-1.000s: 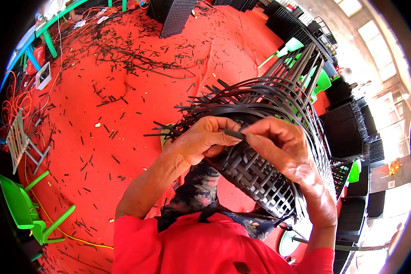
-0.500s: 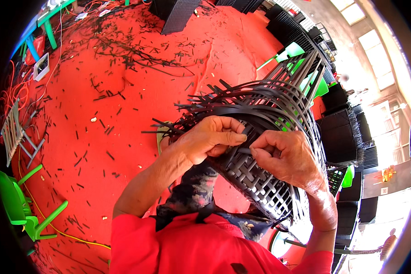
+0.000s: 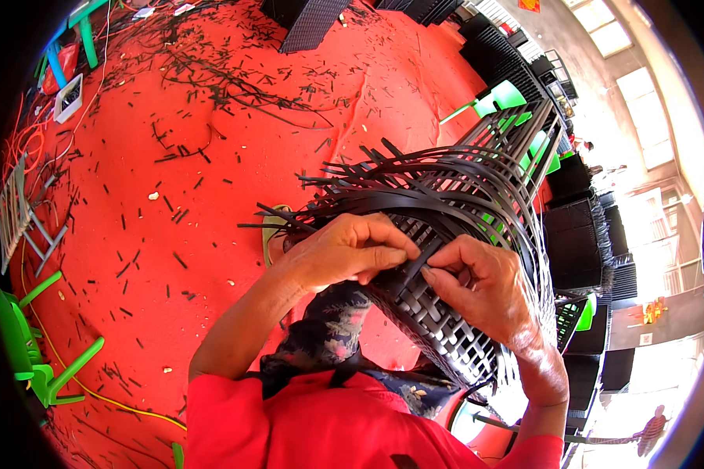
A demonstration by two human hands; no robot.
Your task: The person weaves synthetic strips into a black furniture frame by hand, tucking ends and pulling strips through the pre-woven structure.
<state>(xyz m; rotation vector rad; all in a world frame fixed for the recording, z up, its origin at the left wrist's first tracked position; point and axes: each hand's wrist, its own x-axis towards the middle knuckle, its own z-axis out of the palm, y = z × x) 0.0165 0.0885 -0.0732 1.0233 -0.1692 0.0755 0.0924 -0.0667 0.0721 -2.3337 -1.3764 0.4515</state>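
Across my lap lies a partly woven frame [image 3: 438,309] of dark flat strips, its near part in an open basket-like weave. Long loose strips [image 3: 446,199] arch over its far side and stick out to the left. Between my hands one flat dark strip [image 3: 416,271] runs diagonally over the weave. My left hand [image 3: 353,248] pinches at its left side, thumb and forefinger together. From the right, my right hand [image 3: 483,283] closes thumb and forefinger at the strip's upper part. The other fingers of both hands are curled.
Short dark offcuts and a tangle of strips [image 3: 242,98] litter the red floor [image 3: 235,168]. At left are a green plastic chair [image 3: 31,352], a folding metal stool [image 3: 25,215] and a white tray [image 3: 69,99]. Stacked black woven pieces [image 3: 583,242] line the right side.
My right hand has shifted slightly down, and the strip at its fingertips now lies diagonally. The left fingertips have moved down, close to the strip. The view has shifted a little.
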